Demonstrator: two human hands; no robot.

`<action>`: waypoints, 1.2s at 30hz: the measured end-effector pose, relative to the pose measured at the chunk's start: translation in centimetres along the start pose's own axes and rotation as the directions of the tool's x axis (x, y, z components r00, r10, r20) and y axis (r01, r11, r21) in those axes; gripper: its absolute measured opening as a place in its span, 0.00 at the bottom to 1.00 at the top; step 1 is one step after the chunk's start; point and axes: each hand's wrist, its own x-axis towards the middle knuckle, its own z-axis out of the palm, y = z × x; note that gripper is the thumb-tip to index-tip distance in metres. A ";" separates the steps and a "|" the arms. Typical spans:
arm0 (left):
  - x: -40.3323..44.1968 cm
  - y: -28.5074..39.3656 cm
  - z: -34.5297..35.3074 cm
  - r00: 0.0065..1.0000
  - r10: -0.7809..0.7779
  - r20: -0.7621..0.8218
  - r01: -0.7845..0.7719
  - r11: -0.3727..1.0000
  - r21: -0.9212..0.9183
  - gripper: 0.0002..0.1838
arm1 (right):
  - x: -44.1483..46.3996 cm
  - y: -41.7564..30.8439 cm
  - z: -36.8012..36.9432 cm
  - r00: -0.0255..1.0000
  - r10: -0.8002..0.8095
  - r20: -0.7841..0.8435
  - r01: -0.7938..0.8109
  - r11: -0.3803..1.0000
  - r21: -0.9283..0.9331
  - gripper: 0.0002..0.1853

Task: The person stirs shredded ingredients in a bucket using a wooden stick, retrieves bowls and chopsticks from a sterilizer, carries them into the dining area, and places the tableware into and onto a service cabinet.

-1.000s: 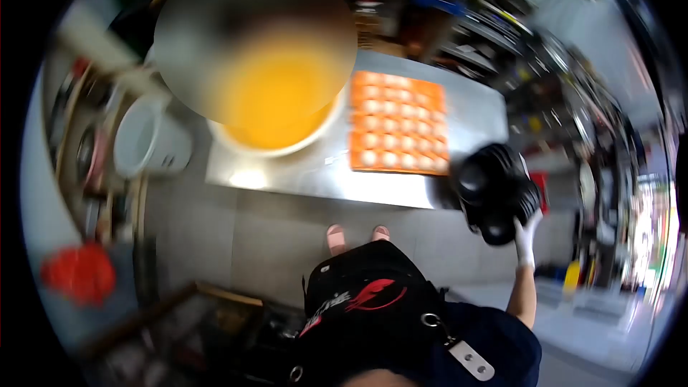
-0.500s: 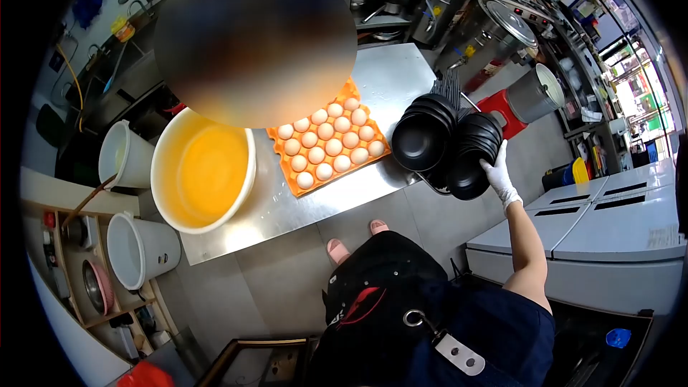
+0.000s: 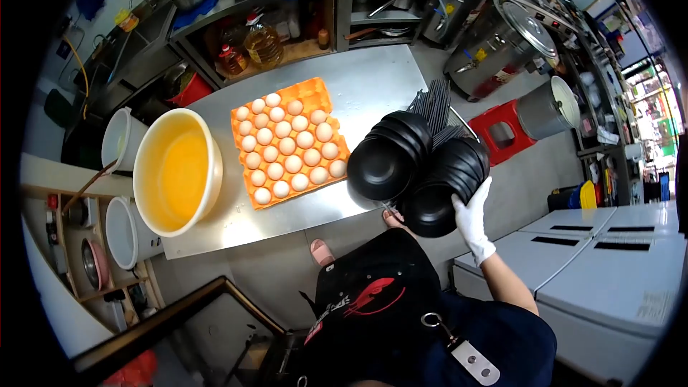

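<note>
white-gloved r hand [image 3: 471,226] grips round black bowl stack [image 3: 446,188], thumb at rim; 2nd black bowl stack [image 3: 385,163] just l of grip, orange egg tray [image 3: 310,92] farther l; l hand unseen, can't tell.

One head-worn camera looks steeply down and forward over the steel table [image 3: 376,86].

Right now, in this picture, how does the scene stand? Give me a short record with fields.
Right grip: white-gloved, thumb and fingers against the right-hand stack of black bowls
Left grip: not in view
Bowl layout: two tilted stacks, side by side
Beyond the bowls: a bundle of black sticks
Table: metal top, bearing an orange tray
Eggs: in the tray, some pockets vacant
Left of tray: pale tub with yellow contents
</note>
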 end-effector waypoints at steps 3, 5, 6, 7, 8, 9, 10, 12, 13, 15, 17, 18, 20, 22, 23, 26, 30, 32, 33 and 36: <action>-7.0 14.9 -7.4 0.954 0.190 0.230 -0.114 0.944 -0.309 0.32 | 0.0 -0.7 -0.4 1.000 0.002 0.013 -0.002 1.000 0.002 0.50; -15.3 29.0 -13.9 0.786 0.377 0.490 0.268 0.507 -0.819 0.38 | 0.2 -1.2 -1.2 0.999 -0.007 0.051 0.005 0.999 0.038 0.52; -19.1 33.4 -15.7 0.644 0.569 0.512 0.318 0.410 -0.855 0.41 | 0.7 -1.8 -1.7 0.997 -0.009 0.079 0.000 0.995 0.104 0.52; -23.5 36.8 -16.7 0.487 0.688 0.538 0.511 0.275 -0.814 0.46 | 0.9 -2.2 -2.2 0.991 0.026 0.130 -0.052 0.979 0.196 0.53; -27.3 39.9 -17.4 0.400 0.791 0.462 0.646 0.115 -0.755 0.57 | 1.3 -2.6 -2.9 0.984 0.024 0.178 -0.068 0.967 0.245 0.55; -30.0 42.5 -19.5 0.398 0.807 0.436 0.680 0.059 -0.731 0.59 | 1.5 -1.6 -3.3 0.970 -0.009 0.243 -0.062 0.957 0.282 0.57; -31.9 45.0 -21.5 0.403 0.821 0.405 0.708 0.000 -0.706 0.61 | 1.7 -0.8 -3.7 0.952 -0.044 0.304 -0.059 0.945 0.322 0.58; -34.1 48.2 -24.1 0.438 0.787 0.435 0.631 0.075 -0.772 0.61 | 2.6 0.2 -4.9 0.904 -0.133 0.407 -0.010 0.944 0.330 0.63; -35.4 49.5 -24.8 0.454 0.751 0.480 0.643 0.097 -0.760 0.58 | 2.8 0.0 -5.7 0.872 -0.083 0.482 -0.126 0.914 0.387 0.62; -36.3 51.1 -25.1 0.541 0.673 0.505 0.672 0.016 -0.741 0.53 | 3.6 0.2 -7.1 0.835 -0.063 0.546 -0.198 0.893 0.405 0.57; -36.2 52.0 -25.9 0.551 0.627 0.550 0.752 -0.088 -0.653 0.52 | 4.6 0.8 -7.9 0.843 -0.110 0.527 -0.106 0.926 0.362 0.52; -36.2 52.5 -26.2 0.552 0.618 0.559 0.799 -0.200 -0.567 0.51 | 5.3 1.4 -8.0 0.844 -0.147 0.516 -0.062 0.929 0.364 0.50; -35.7 53.3 -26.5 0.589 0.578 0.565 0.787 -0.253 -0.562 0.51 | 6.6 3.1 -8.3 0.843 -0.214 0.494 0.025 0.932 0.361 0.45; -35.9 54.0 -26.0 0.617 0.547 0.566 0.775 -0.297 -0.557 0.52 | 8.4 1.7 -9.3 0.880 -0.203 0.429 0.063 0.946 0.317 0.28; -35.9 54.1 -25.8 0.616 0.540 0.574 0.786 -0.365 -0.499 0.51 | 9.5 2.2 -9.1 0.881 -0.277 0.383 0.152 0.933 0.326 0.23; -37.2 54.6 -24.2 0.616 0.491 0.616 0.785 -0.444 -0.431 0.46 | 14.1 5.6 -7.6 0.815 -0.526 0.244 0.473 0.846 0.246 0.11; -36.7 54.6 -24.8 0.525 0.458 0.717 0.847 -0.360 -0.390 0.41 | 19.3 9.7 -2.6 0.941 -0.323 0.101 0.288 0.921 0.262 0.14; -36.8 55.0 -24.8 0.524 0.420 0.741 0.847 -0.351 -0.400 0.36 | 22.4 10.5 -0.5 0.925 -0.095 0.368 -0.109 0.862 0.496 0.21; -36.3 55.0 -24.9 0.522 0.441 0.731 0.850 -0.339 -0.402 0.34 | 23.6 10.6 0.6 0.868 -0.074 0.491 -0.213 0.838 0.503 0.21; -35.7 55.4 -25.4 0.438 0.409 0.801 0.891 -0.315 -0.326 0.27 | 25.5 8.6 3.1 0.776 -0.136 0.616 -0.113 0.931 0.347 0.17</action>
